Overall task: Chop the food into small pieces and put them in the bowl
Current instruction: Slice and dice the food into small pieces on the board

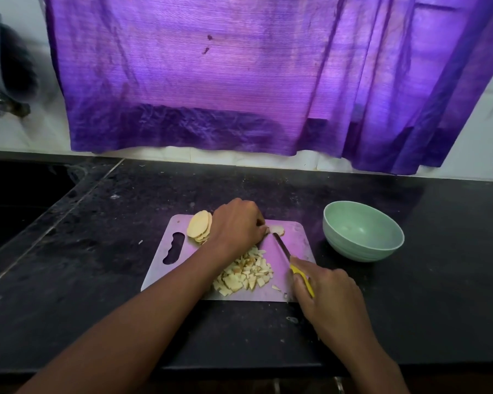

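**Chopping under way; bowl not yet filled**

Desk (103,280): black, carries a cutting board (268,291). Bowl (363,235): green, right of board, holds nothing visible. Chopped pieces (244,275): heaped mid-board. Uncut slices (199,228): stacked at far left. Left hand (236,226): fingers curled down on a slice (276,229). Right hand (329,291): wrapped round the knife (292,264). Next, by judgement: cut downward clear of fingertips.

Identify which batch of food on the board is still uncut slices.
The stack of round slices at the board's far left corner, beside the left hand; the pile of small pieces nearer the person is already chopped.
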### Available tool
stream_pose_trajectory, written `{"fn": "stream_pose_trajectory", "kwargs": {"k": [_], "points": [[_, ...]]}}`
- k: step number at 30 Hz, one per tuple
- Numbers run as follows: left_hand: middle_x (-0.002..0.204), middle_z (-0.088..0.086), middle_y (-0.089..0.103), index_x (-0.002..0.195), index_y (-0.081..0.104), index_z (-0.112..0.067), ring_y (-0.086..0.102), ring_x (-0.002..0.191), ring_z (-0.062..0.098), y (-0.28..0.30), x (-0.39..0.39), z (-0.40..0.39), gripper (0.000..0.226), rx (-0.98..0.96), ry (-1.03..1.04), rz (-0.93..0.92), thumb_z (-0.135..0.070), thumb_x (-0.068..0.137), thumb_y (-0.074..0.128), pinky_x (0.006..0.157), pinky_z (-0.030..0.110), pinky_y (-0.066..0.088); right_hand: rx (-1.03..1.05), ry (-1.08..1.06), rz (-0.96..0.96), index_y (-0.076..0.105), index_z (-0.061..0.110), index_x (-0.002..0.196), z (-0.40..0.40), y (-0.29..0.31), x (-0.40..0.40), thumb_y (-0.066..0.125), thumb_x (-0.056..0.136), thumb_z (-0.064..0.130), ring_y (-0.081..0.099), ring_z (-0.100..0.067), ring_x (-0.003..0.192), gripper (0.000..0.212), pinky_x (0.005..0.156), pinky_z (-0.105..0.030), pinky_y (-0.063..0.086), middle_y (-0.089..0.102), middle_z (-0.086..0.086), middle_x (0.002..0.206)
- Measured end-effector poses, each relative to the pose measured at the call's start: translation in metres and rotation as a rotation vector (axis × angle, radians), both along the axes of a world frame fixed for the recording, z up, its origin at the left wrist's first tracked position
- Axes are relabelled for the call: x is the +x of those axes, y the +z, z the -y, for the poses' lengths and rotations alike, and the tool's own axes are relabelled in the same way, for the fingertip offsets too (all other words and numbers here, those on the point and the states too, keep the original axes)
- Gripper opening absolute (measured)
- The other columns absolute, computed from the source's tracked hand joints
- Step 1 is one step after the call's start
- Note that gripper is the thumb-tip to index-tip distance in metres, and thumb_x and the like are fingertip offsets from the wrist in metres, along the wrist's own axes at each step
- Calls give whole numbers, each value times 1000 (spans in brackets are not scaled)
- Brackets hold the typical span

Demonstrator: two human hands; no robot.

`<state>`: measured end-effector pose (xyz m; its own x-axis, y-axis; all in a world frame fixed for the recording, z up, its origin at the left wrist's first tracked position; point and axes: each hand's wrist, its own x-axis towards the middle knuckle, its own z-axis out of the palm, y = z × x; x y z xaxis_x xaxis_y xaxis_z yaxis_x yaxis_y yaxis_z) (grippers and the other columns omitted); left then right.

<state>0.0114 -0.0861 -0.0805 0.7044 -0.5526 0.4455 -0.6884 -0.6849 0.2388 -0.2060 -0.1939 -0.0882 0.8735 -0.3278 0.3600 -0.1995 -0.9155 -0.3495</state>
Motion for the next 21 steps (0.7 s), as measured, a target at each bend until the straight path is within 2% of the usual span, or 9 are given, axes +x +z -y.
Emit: {"fn": "stream_pose_trajectory", "kwargs": {"k": [4,8,12,14,18,21], "points": [[85,-14,78,100,86,-36,68,76,9,4,4,-9,11,-41,-5,-16,-41,95,77,59,29,56,44,7,80,52,41,142,3,4,3,38,94,49,67,-29,76,51,68,-44,55,73,-4,84],[92,-17,80,101,85,-36,71,84,8,4,11,-16,11,-33,-8,-29,-34,96,76,56,23,46,21,-1,97,56,40,141,6,8,30,42,94,45,64,-32,74,49,65,-42,52,69,-7,78],[97,-15,80,105,85,-36,71,89,11,1,11,-15,14,-15,-20,-39,-37,95,76,64,31,57,-72,28,35,57,41,140,0,9,44,49,101,41,62,-32,80,40,63,-38,39,70,-9,87],[96,-14,80,105,85,-36,71,86,10,1,11,-14,14,-14,-14,-28,-38,94,77,62,30,56,-78,33,31,57,40,141,0,10,44,50,102,39,62,-31,79,39,62,-36,36,70,-9,89],[90,-14,79,105,85,-38,68,78,9,1,10,-12,17,-14,-13,-18,-47,92,79,54,27,46,-109,32,-10,58,39,140,-1,10,43,48,103,39,64,-31,83,39,64,-37,43,71,-9,92],[85,-13,78,104,85,-37,65,71,8,0,8,-11,20,-16,-7,-19,-51,89,81,54,28,51,-113,35,-66,54,38,144,-3,13,45,44,104,40,65,-28,90,41,72,-38,48,71,-6,101]]}}
